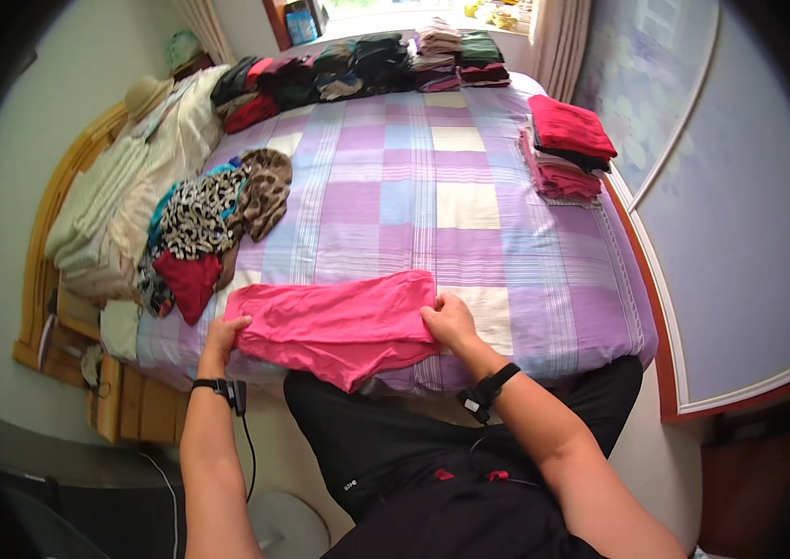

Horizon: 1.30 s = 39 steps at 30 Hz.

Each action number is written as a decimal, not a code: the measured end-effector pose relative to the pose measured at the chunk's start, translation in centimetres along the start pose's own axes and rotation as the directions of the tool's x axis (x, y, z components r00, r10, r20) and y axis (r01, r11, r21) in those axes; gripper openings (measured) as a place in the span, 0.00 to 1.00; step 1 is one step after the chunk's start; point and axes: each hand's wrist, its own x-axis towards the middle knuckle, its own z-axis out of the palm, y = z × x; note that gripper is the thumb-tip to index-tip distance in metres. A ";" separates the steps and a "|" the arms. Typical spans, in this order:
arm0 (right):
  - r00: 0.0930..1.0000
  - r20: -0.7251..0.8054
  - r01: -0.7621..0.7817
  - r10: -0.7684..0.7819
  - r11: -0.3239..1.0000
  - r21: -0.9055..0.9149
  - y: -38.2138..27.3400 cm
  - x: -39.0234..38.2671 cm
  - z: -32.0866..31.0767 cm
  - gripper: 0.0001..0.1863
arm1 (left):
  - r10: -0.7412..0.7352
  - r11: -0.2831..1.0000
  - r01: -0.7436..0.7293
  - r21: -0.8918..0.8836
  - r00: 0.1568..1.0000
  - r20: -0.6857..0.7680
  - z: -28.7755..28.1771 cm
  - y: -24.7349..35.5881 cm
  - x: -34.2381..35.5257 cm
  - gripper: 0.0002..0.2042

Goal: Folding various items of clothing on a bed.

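A pink garment (334, 317) lies stretched crosswise at the near edge of the checked bed (367, 210), with a fold along its length and a loose flap toward me. My left hand (225, 334) pinches its left end, thumb on top. At its right end my right hand (448, 320) grips the fabric, fingers curled. Both wrists wear black bands with small devices. Just beyond the left end is a rumpled heap of animal-print, red and teal clothes (197, 214).
Folded red and pink clothes (572, 130) are stacked at the bed's right. Dark folded piles (367, 56) line the far edge. Cream bedding (97, 205) lies by the wooden headboard (41, 289). A wooden nightstand (134, 410) is left, a sliding wardrobe (721, 233) right.
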 end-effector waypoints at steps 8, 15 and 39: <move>0.963 0.267 -0.235 0.016 0.530 0.815 -1.9 1.1 -6.9 0.16 | 0.196 0.965 -0.161 -0.207 0.967 0.162 2.8 9.2 -4.6 0.22; 0.987 0.084 -0.032 -0.139 0.342 0.939 -3.0 2.0 -20.8 0.13 | 0.266 0.873 -0.073 -0.483 0.900 0.345 10.2 16.0 -8.4 0.19; 0.964 -0.163 -0.123 0.208 0.899 0.421 15.2 3.7 -21.7 0.14 | -0.047 0.999 0.043 0.021 0.960 0.275 24.5 3.2 -2.7 0.22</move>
